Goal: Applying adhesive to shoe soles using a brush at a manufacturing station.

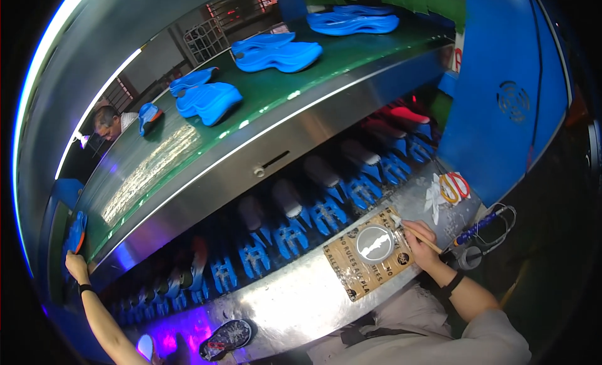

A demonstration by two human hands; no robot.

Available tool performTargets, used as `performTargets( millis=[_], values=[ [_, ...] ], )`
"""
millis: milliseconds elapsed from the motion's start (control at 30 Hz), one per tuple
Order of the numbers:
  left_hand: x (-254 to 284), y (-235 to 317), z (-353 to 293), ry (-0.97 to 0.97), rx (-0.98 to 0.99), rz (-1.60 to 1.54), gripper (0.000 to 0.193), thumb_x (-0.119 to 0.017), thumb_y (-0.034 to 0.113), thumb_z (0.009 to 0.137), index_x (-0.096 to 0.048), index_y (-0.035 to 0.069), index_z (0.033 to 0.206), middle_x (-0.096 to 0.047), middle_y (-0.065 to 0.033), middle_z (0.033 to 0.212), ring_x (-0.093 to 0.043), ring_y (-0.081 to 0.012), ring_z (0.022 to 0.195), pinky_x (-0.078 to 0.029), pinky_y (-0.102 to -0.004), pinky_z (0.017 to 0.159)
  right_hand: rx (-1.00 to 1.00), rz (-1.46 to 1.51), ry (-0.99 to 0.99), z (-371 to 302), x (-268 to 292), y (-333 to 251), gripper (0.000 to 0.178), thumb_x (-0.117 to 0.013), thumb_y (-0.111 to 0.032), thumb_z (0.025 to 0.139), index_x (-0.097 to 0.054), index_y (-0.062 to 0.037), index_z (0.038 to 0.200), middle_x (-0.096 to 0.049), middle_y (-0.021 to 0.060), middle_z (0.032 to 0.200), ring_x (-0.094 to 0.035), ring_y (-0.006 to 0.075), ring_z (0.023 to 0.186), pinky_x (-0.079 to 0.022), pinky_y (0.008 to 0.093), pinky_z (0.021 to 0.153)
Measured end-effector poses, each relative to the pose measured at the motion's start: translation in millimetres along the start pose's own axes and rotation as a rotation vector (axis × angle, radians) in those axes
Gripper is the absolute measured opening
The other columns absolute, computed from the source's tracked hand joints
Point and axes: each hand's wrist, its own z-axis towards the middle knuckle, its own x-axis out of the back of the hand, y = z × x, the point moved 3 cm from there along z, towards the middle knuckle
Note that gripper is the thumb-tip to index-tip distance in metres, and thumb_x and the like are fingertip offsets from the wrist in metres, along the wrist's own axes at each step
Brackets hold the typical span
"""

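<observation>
At the far left, my left hand (76, 268) is closed on the lower end of a blue shoe sole (78, 232) with an orange edge, at the end of the green conveyor belt. To the right, my right hand (422, 244) grips a brush (426, 238) by its pale wooden handle, and the bristle end points up and left. Right beside the brush tip, a round dish (375, 243) holding white stuff stands on a printed brown cardboard sheet (353, 281). The sheet lies on the metal ledge (288, 312).
Blue soles (279, 56) lie in pairs on the green belt (263, 108). Under it runs a row of shoes on blue supports (291, 238). A dark shoe (227, 340) sits on the ledge; tape rings (453, 188) lie at right. Another person (110, 122) is beyond the belt.
</observation>
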Motion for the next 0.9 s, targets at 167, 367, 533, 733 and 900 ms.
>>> performTargets(
  millis=[167,367,533,733,900],
  values=[
    [86,108,-48,0.138,-0.296,-0.079,0.009,-0.062,0.004,0.088,-0.06,-0.004,0.09,-0.062,-0.0235,0.093,-0.06,-0.0436,0.089,-0.047,-0.0501,0.078,0.026,0.037,-0.009,0,0,-2,0.024,-0.062,-0.001,0.089,-0.07,0.0016,0.111,-0.067,0.015,0.095,-0.066,0.0271,0.084,-0.052,0.0334,0.074],
    [220,221,-125,0.041,-0.435,-0.49,0.019,-0.068,0.01,0.091,-0.056,-0.003,0.084,-0.059,-0.0127,0.079,-0.061,-0.0197,0.074,-0.044,-0.0383,0.066,-0.01,0.083,-0.026,-7,2,5,0.02,-0.06,-0.007,0.094,-0.069,0.0014,0.11,-0.067,0.0161,0.098,-0.065,0.0287,0.09,-0.051,0.0353,0.081],
    [265,238,-151,-0.059,-0.016,-0.749,0.039,-0.061,0.03,0.101,-0.071,0.001,0.077,-0.069,-0.0111,0.071,-0.064,-0.0267,0.063,-0.048,-0.0399,0.061,-0.083,0.178,-0.001,-11,-4,17,0.019,-0.059,-0.01,0.096,-0.067,-0.0006,0.11,-0.068,0.0113,0.096,-0.064,0.022,0.088,-0.05,0.0321,0.079],
    [210,260,-196,-0.639,0.386,-1.454,0.031,-0.068,0.024,0.096,-0.066,0.0,0.115,-0.069,-0.0031,0.101,-0.065,-0.0113,0.089,-0.052,-0.0294,0.082,-0.167,0.374,0.001,6,17,-18,0.017,-0.061,-0.015,0.098,-0.066,-0.0014,0.107,-0.066,0.0035,0.085,-0.06,0.0124,0.081,-0.049,0.0277,0.076],
    [241,320,-329,-0.733,0.27,-1.909,0.042,-0.064,0.02,0.094,-0.056,-0.005,0.127,-0.067,-0.0133,0.111,-0.068,-0.0209,0.097,-0.054,-0.0358,0.09,-0.014,0.209,-0.299,26,15,-73,0.014,-0.062,-0.014,0.095,-0.066,-0.0016,0.099,-0.065,0.0055,0.078,-0.06,0.0123,0.072,-0.048,0.0279,0.067]
  ],
)
